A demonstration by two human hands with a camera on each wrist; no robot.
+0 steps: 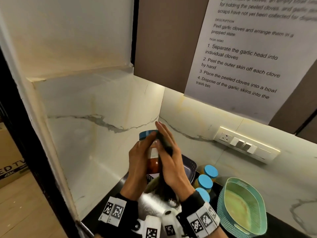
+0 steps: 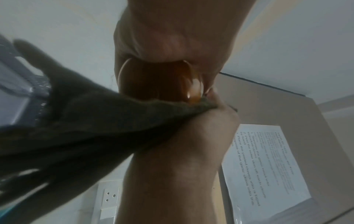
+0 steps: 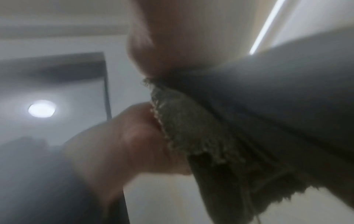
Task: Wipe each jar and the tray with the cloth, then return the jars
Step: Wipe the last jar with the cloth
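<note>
The left hand (image 1: 139, 162) is gripping a jar (image 1: 152, 162) with a blue lid (image 1: 145, 134), its fingers curling round the glass and holding it up above the surface (image 1: 283, 182). Reddish-brown contents are showing through the lower part of the jar between the two hands. The right hand (image 1: 169, 157) is lying flat against the jar's other side with its fingers straight, pressing a dark cloth (image 1: 164, 143) onto the glass; the rest of the cloth is hanging down below the palms toward the wrists. In the left wrist view the cloth (image 2: 91, 124) is draping across the jar's base (image 2: 153, 81).

Just beyond the hands, a dark tray (image 1: 189, 166) is sitting on the surface. To the right of the right hand, three more blue-lidded jars (image 1: 205, 182) are standing in a row, close together. Farther right, a light green basket (image 1: 243, 206) is resting on the surface.
</note>
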